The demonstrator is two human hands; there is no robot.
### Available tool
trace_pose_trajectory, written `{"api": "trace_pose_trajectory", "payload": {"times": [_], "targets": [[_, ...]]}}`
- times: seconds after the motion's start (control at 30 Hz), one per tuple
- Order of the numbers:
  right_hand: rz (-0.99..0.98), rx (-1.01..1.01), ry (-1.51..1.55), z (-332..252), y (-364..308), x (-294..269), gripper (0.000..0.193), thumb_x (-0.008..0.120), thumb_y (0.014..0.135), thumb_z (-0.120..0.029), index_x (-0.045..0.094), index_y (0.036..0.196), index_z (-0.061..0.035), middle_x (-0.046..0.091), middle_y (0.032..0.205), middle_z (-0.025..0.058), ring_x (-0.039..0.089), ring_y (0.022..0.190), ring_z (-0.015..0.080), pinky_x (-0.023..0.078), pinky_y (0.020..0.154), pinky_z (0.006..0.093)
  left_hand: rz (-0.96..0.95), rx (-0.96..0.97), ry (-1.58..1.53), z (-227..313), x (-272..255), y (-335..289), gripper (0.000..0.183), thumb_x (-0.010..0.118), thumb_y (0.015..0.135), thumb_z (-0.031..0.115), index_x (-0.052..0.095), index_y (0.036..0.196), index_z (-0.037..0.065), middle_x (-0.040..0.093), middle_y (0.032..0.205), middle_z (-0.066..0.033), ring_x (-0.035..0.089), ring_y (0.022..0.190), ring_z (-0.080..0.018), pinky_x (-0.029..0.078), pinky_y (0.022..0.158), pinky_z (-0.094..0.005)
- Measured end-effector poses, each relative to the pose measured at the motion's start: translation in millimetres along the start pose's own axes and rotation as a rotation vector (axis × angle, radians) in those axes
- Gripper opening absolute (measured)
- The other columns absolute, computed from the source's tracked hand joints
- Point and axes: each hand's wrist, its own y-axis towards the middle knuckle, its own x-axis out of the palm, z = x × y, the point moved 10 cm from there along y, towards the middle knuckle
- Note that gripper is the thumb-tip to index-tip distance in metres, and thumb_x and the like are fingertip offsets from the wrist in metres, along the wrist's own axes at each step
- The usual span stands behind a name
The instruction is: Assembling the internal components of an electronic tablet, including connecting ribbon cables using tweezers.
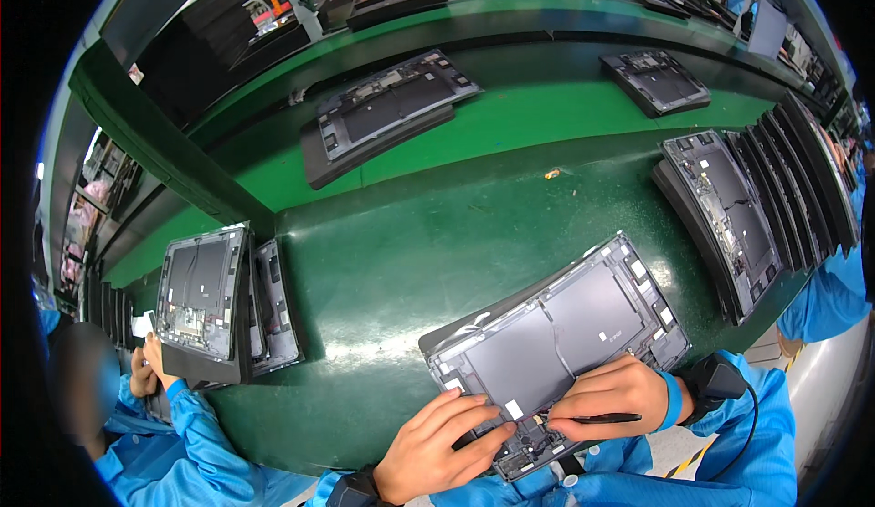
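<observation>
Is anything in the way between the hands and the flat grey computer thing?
Nothing visible is: the left hand rests at the near left corner of the grey device, and the right hand, holding a slim black tool, reaches its near edge.

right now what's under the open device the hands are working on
A dark panel juts out past the upper-left edge of the open device, with green table beyond. Anything else underneath is covered by the device itself.

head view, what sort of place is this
Probably an electronics assembly or repair line: an opened device on a green bench, more devices on what looks like a conveyor, and a co-worker in blue at the left.
</observation>
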Motion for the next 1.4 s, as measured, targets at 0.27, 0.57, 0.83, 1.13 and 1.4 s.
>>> {"api": "trace_pose_trajectory", "payload": {"times": [0.27, 0.57, 0.83, 1.13, 1.4], "targets": [[0.026, 0.041, -0.024, 4.6, -4.1, -1.8, 0.010, 0.075, 0.087, -0.007, 0.071, 0.093, -0.0005, 0.069, 0.079, 0.0097, 0.067, 0.068, 0.0259, 0.054, 0.059, 0.0341, 0.007, -0.013, -0.032, -1.1, -0.1, -0.9, 0.038, 0.077, 0.073, 0.016, 0.078, 0.111, 0.022, 0.065, 0.119, -0.0030, 0.062, 0.117, -0.0231, 0.047, 0.108, -0.0460], [-0.009, 0.010, 0.022, -0.6, -0.4, 0.8, 0.011, 0.075, 0.087, -0.008, 0.071, 0.094, -0.0007, 0.069, 0.080, 0.0095, 0.068, 0.069, 0.0253, 0.055, 0.059, 0.0333, 0.005, -0.011, -0.069, -1.8, -1.9, -1.0, 0.036, 0.081, 0.073, 0.019, 0.079, 0.110, 0.021, 0.066, 0.118, -0.0039, 0.063, 0.118, -0.0246, 0.048, 0.107, -0.0472], [-0.022, 0.000, -0.002, 1.4, 1.0, 6.8, 0.012, 0.075, 0.089, -0.011, 0.072, 0.094, -0.0013, 0.070, 0.082, 0.0095, 0.068, 0.071, 0.0254, 0.056, 0.061, 0.0337, 0.038, -0.041, -0.116, -4.1, -2.2, -0.9, 0.035, 0.084, 0.073, 0.016, 0.079, 0.107, 0.019, 0.067, 0.118, -0.0064, 0.065, 0.116, -0.0260, 0.048, 0.107, -0.0477], [-0.002, 0.003, -0.033, 1.6, 1.2, 5.4, 0.012, 0.075, 0.088, -0.011, 0.071, 0.093, -0.0010, 0.070, 0.082, 0.0094, 0.068, 0.071, 0.0254, 0.056, 0.062, 0.0334, 0.045, -0.006, -0.018, -1.6, -2.1, 2.6, 0.027, 0.081, 0.072, 0.018, 0.079, 0.099, 0.018, 0.066, 0.123, -0.0074, 0.064, 0.110, -0.0239, 0.051, 0.102, -0.0441], [-0.007, 0.039, -0.035, 3.6, -1.1, 4.1, 0.012, 0.076, 0.086, -0.009, 0.071, 0.093, -0.0001, 0.068, 0.080, 0.0101, 0.067, 0.069, 0.0260, 0.054, 0.061, 0.0343, 0.050, -0.020, -0.037, -2.3, -2.3, 3.5, 0.025, 0.081, 0.074, 0.018, 0.079, 0.099, 0.018, 0.066, 0.122, -0.0067, 0.063, 0.112, -0.0263, 0.050, 0.102, -0.0444]]}}
